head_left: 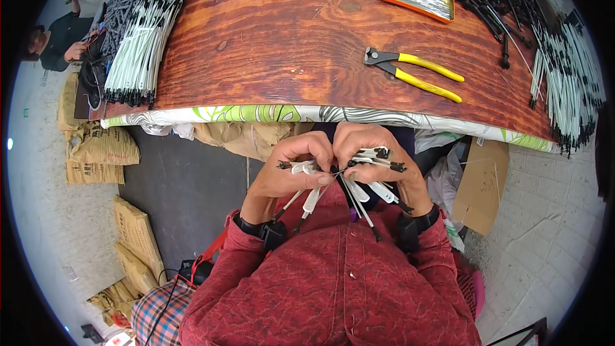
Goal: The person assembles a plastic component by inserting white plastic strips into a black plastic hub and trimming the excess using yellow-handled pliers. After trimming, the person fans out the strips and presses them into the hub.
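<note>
In front of my chest, just off the table edge, both hands are closed and meet at their fingertips. My left hand (282, 170) grips thin white rods (310, 201) with black ends, which stick out below and beside the fingers. More white rods (356, 192) of the same kind fan out from my right hand (378, 147), some pointing down, others sideways past the thumb. Between the two thumbs shows a small dark piece (336, 170), perhaps a thin wire or rod end. Fingers hide how the rods join there.
On the wooden table (269, 57) lie yellow-handled end nippers (426, 77) and an orange-rimmed tin (412, 11) of thin wires. A tied rod bundle (138, 54) is at left, loose rods (567, 83) at right. Sacks (102, 150) stand lower left. Another person (64, 41) is far left.
</note>
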Demonstrator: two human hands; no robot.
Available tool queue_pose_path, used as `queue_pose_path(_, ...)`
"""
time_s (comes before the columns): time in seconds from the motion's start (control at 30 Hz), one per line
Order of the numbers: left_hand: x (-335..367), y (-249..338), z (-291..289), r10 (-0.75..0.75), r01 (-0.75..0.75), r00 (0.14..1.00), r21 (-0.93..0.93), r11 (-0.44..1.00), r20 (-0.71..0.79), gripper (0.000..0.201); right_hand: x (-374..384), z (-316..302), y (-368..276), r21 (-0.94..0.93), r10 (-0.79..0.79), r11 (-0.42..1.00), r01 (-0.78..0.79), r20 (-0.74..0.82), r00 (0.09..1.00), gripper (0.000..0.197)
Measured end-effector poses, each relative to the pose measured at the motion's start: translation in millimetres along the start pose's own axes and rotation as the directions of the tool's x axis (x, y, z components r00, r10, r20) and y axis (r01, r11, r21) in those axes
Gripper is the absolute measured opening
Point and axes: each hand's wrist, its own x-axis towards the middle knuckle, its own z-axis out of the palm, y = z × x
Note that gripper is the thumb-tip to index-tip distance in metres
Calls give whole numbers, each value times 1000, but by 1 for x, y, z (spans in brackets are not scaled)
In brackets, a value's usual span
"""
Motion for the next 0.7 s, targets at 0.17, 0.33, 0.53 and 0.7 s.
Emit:
queue_pose_path(0.17,-2,-6,-3,40,-37,997,38,999,-73,16,7,0,-5,-80,30,996,-32,-28,999,15)
queue_pose_path(0.33,5,-12,-4,153,-134,979,141,981,-131,17,7,-5,-5,-124,27,992,-30,-27,999,15)
queue_pose_path(0.53,11,-5,3,203,-170,954,163,972,-218,17,9,-5,-10,-149,106,982,-116,-68,992,20)
queue_pose_path(0.7,1,-24,-1,224,-154,940,269,951,-255,15,0,-3,-2,-126,114,985,-121,-61,992,19)
